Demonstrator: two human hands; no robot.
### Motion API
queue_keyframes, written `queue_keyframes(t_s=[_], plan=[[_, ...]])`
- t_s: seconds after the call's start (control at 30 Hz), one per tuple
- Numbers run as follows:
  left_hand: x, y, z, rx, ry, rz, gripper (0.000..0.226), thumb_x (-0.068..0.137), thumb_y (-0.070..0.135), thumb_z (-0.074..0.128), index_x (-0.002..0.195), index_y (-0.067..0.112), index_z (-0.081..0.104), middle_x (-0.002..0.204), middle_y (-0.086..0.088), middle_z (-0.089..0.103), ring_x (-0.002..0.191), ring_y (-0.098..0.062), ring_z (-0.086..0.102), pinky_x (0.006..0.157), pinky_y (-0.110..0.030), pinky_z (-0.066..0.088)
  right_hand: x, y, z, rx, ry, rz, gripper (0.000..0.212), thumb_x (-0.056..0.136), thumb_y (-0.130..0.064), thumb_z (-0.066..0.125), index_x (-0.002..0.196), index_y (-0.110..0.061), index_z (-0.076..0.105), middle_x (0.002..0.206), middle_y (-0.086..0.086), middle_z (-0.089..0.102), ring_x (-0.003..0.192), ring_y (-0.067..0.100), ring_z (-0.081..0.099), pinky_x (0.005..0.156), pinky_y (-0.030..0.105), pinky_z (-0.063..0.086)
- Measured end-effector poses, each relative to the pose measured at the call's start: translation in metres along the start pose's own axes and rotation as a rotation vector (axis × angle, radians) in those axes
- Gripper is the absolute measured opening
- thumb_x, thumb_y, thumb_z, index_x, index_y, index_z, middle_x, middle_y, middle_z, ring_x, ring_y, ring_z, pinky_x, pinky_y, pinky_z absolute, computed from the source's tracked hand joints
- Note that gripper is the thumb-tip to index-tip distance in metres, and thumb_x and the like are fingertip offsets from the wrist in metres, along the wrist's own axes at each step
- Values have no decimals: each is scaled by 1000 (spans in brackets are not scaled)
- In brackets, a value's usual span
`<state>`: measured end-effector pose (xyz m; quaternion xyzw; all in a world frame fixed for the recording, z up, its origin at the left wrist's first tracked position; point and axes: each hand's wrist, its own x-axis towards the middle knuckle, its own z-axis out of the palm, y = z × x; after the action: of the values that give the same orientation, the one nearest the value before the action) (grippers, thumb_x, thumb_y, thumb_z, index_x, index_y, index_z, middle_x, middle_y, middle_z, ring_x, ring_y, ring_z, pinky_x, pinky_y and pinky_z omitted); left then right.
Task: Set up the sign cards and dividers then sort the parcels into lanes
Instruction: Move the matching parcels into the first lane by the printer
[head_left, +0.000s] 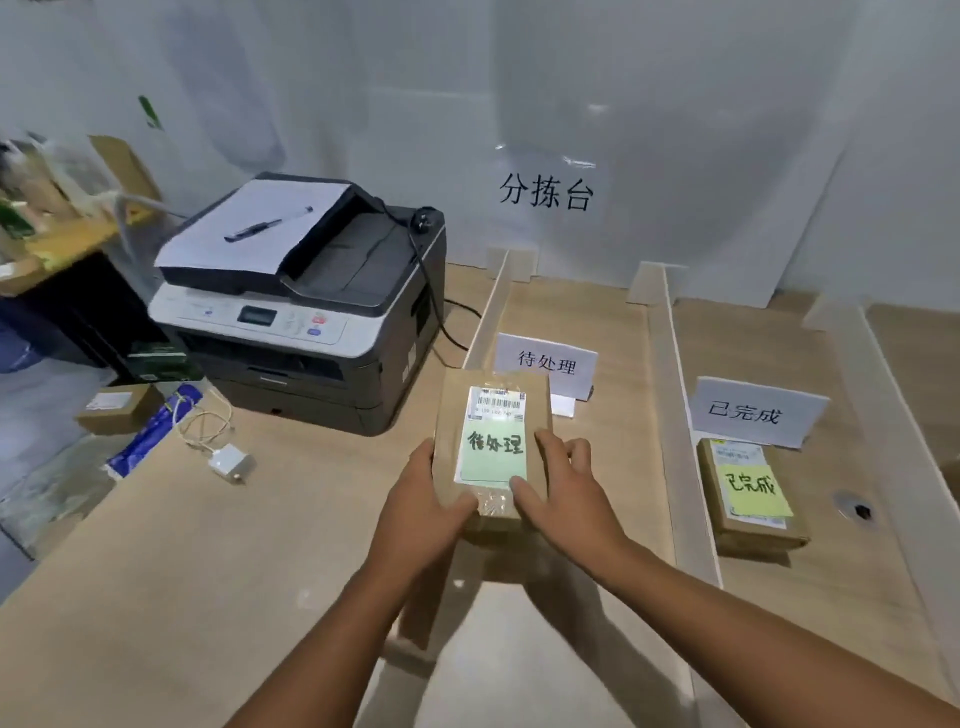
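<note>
Both hands grasp one brown parcel (451, 415). The left hand (426, 499) clasps its near left corner with the thumb lying on top. The right hand (566, 488) holds the near right side, its thumb pressed on the lower edge of a green note (493, 452) and its fingers curled along the right edge. The note carries handwriting, and above it sits a barcode label (500, 402).

The parcel is raised over the bench (208, 571) and covers part of the left divider (485, 306). Its far edge lies just in front of the white sign card (545, 361) in the first lane.

The middle divider (675, 415) separates that lane from the next one. There a second sign card (753, 413) stands upright, and a second parcel (756, 535) lies flat on the bench just before it, with a yellow note (753, 488) on top. A right divider (893, 395) closes this lane.

Left of the lanes stands a printer (301, 312) with a sheet of paper (260, 223) and a pen (267, 223) on its lid. A white charger (228, 461) with its cable lies near it on the bench. A printed sign (545, 192) hangs on the wall behind.
</note>
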<state>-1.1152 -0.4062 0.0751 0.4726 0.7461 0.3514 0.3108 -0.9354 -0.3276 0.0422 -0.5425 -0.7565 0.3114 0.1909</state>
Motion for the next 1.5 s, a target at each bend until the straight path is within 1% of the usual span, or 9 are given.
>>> queue_keyframes(t_s=[0.23,0.37,0.53,0.7,0.87,1.03,1.17,1.3,1.5], plan=[[89,-40,12,89,-120,-11,72,86,27,70,149,33,36,140,9,59,119,-15,61,94,-39,55,65,9,49,-61,-96,169,62,97,-43,55,152,-29,28,128,1,35,108,28,61,90,39,53],[100,-46,20,163,-144,30,76,89,28,65,155,30,27,142,6,56,124,-20,56,98,-44,54,66,10,64,-61,-59,244,61,97,-43,53,152,-30,30,127,0,36,107,26,60,88,37,52],[103,-54,20,310,-219,1,67,96,33,56,153,19,24,152,2,45,141,-24,39,125,-43,18,64,3,66,-156,-44,282,63,96,-46,50,153,-34,25,132,1,36,113,24,54,86,40,54],[108,-54,10,331,-274,76,66,98,34,57,154,20,25,154,2,43,144,-23,39,128,-41,10,60,-9,62,-173,-46,337,63,100,-47,46,155,-33,20,141,4,34,123,29,50,95,45,53],[98,-24,-9,315,-258,273,52,95,26,60,141,14,42,142,-4,53,132,-28,48,119,-49,28,23,-28,11,-178,59,360,66,103,-51,44,161,-29,20,154,4,28,133,28,46,102,43,48],[76,60,11,295,-305,380,54,93,28,62,139,6,46,137,-17,58,126,-37,51,112,-47,35,-38,-27,-89,-240,273,396,64,104,-48,47,160,-25,25,155,4,33,141,26,38,109,41,41],[8,153,67,268,-403,657,65,96,38,61,151,10,40,153,-8,47,140,-28,43,115,-39,34,-122,-7,-175,-312,429,468,65,103,-47,48,160,-27,25,155,3,36,138,26,40,107,42,42],[-93,236,142,140,-437,929,55,94,41,62,141,17,47,140,-4,56,130,-27,48,102,-37,40,-244,38,-250,-360,559,564,66,102,-50,47,160,-27,25,158,6,36,144,27,34,112,43,37],[-265,332,284,312,-515,1235,78,99,59,42,160,13,24,166,-8,27,154,-28,17,126,-43,15,-451,130,-347,-308,775,729,66,101,-54,48,158,-28,28,158,2,39,144,24,36,113,40,37]])
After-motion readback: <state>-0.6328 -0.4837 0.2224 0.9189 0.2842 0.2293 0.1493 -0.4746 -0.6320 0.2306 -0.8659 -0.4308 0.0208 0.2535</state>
